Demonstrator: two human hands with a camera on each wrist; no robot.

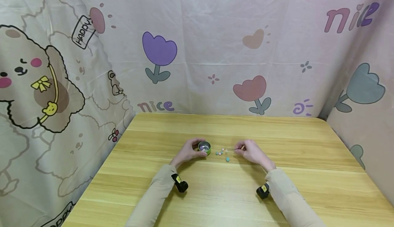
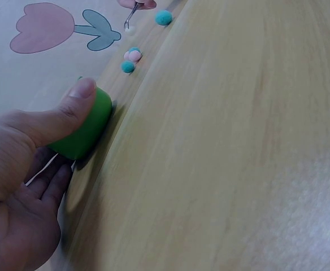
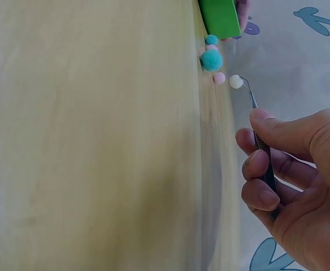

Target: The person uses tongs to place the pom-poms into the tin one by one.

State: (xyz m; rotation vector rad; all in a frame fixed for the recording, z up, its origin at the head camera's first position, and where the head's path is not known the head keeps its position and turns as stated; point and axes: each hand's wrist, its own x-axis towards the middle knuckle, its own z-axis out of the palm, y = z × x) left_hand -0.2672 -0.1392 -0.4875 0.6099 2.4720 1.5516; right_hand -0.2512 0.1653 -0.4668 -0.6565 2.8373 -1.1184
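Observation:
My left hand (image 1: 190, 150) holds a small round green tin (image 1: 208, 150) by its sides, thumb near me and fingers behind. The tin stands upright on the table with its top uncovered; small pale things show inside, too small to tell apart. My right hand (image 1: 250, 151) pinches a pair of bent-tip tweezers (image 3: 268, 178) between thumb and fingers. A white pom-pom (image 3: 236, 82) is at the tweezers' tips. Between the hands lie a larger teal pom-pom (image 1: 227, 159), a smaller teal one (image 2: 128, 66) and pink ones (image 3: 219, 78).
The wood-grain table (image 1: 215, 192) reaches back to a printed cloth (image 1: 209, 49) hanging behind it and along both sides. A black wrist camera (image 1: 181, 184) is strapped to the left sleeve, another (image 1: 263, 191) to the right one.

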